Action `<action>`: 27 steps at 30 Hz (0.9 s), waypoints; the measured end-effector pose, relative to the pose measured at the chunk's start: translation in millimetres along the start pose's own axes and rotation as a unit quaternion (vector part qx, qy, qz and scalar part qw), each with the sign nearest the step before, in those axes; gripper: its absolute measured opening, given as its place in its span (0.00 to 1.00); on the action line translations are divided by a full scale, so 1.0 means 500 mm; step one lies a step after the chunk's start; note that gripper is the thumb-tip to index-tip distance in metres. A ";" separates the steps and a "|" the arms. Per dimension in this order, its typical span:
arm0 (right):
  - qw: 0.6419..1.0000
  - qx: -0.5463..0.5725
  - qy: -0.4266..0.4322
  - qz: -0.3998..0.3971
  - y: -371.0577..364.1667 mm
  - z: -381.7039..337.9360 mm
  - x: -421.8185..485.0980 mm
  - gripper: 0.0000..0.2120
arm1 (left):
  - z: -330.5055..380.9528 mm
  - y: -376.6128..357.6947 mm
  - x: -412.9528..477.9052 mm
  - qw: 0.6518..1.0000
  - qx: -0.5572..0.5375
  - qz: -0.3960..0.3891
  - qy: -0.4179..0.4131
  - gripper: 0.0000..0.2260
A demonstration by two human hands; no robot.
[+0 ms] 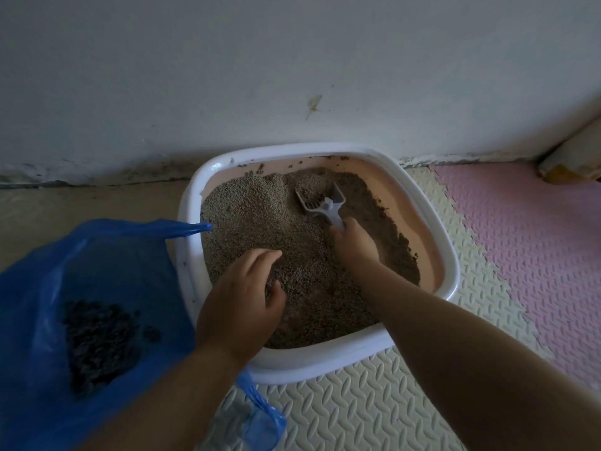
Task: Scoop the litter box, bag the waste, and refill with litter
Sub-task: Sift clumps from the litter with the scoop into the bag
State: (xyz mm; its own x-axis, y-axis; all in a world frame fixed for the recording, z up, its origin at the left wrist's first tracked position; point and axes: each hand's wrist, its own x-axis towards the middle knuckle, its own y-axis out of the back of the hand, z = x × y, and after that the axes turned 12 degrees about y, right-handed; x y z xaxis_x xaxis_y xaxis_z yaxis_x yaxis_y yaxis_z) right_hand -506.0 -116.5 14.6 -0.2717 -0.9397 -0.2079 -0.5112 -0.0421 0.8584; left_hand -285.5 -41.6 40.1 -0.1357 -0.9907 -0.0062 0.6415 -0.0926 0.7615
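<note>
A white-rimmed litter box [432, 222] with a pink inner wall stands against the wall, filled with grey-brown litter [260, 216]. My right hand [354, 242] grips the handle of a white slotted scoop [320, 201], whose blade lies in the litter at the far side. My left hand [244, 301] hovers over the near left part of the litter, its fingers loosely curled with the tips at the grains. An open blue plastic bag [107, 255] lies to the left of the box and holds a dark heap of scooped waste [97, 340].
The box sits on cream foam floor tiles [354, 415], with pink tiles [527, 249] to the right. A stained white wall [292, 76] rises right behind the box. A pale object [572, 161] lies in the far right corner.
</note>
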 end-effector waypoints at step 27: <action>0.983 0.047 0.159 0.079 0.076 0.059 -0.141 0.08 | 0.000 -0.001 0.000 1.000 0.018 0.002 -0.008 0.18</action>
State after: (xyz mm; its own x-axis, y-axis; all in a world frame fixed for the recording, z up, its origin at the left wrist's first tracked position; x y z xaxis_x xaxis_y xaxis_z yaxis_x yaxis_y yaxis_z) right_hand -530.3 -41.6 48.3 -0.0928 -0.9912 0.0949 -0.5599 0.1307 0.8182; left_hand -285.6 -41.8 39.8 -0.1458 -0.9893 0.0069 0.6147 -0.0851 0.7841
